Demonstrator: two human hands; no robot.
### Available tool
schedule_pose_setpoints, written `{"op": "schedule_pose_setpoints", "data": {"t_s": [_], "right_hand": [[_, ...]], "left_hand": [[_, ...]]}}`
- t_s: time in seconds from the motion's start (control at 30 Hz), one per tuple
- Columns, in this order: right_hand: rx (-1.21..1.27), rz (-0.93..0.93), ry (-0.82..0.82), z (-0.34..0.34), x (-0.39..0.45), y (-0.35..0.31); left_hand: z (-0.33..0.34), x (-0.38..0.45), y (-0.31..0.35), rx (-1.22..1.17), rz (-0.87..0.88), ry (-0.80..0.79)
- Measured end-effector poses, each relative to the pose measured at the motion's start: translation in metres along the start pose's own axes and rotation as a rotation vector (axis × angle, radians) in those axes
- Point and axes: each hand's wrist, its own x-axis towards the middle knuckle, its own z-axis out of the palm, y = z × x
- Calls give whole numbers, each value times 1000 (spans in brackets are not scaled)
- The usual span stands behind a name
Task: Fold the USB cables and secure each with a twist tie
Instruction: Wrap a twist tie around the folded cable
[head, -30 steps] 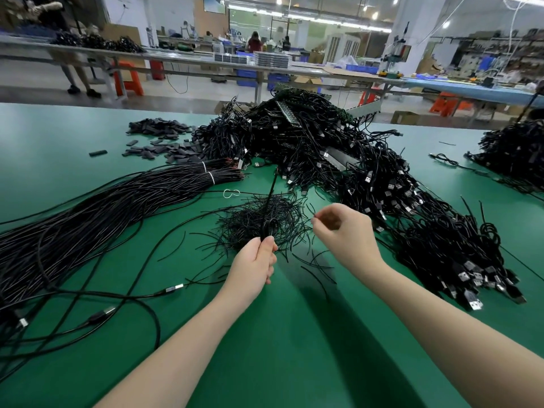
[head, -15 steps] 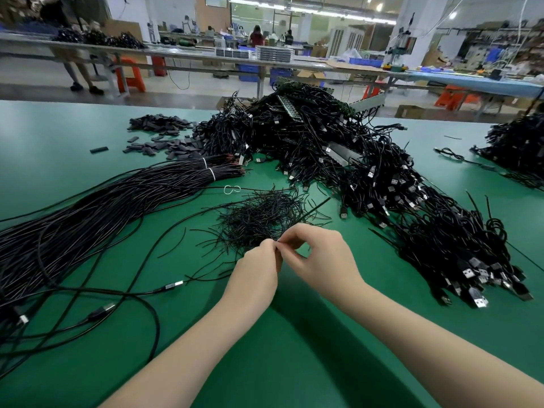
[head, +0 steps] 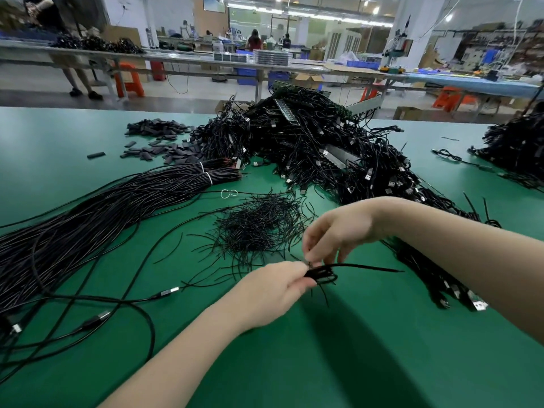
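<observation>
Two hands meet above the green surface (head: pixel 353 363): left hand (head: pixel 273 293) grips a small folded cable bundle (head: pixel 322 274), right hand (head: pixel 332 231) pinches what seems a twist tie (head: pixel 368 266).

A small folded black cable bundle (head: pixel 322 275) is held just above the bench, one thin black end sticking out to the right. Behind it lies a loose heap of black twist ties (head: pixel 259 225); beyond, a big pile of tied cables (head: pixel 338 154).
</observation>
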Motion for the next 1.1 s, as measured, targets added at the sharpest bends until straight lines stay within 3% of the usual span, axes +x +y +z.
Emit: {"op": "schedule_pose_setpoints", "data": {"t_s": [0.07, 0.13, 0.2, 0.27, 0.4, 0.53, 0.77, 1.1], "right_hand": [[234, -36, -146, 0, 4, 15], [491, -113, -147, 8, 9, 28], [730, -212, -18, 24, 19, 38], [881, -298, 208, 50, 34, 40], [724, -432, 827, 95, 61, 35], [536, -467, 1107, 116, 70, 30], [464, -498, 1265, 140, 67, 29], [431, -470, 1251, 143, 65, 27]], "left_hand": [[2, -1, -2, -281, 24, -49], [5, -1, 2, -794, -43, -55], [5, 3, 8, -1287, -190, 9], [6, 9, 6, -1464, -349, 135], [8, 13, 1, -1302, -482, 348], [19, 12, -2, -979, -477, 481], [23, 5, -7, -761, -425, 541], [24, 2, -4, -759, -391, 518]]}}
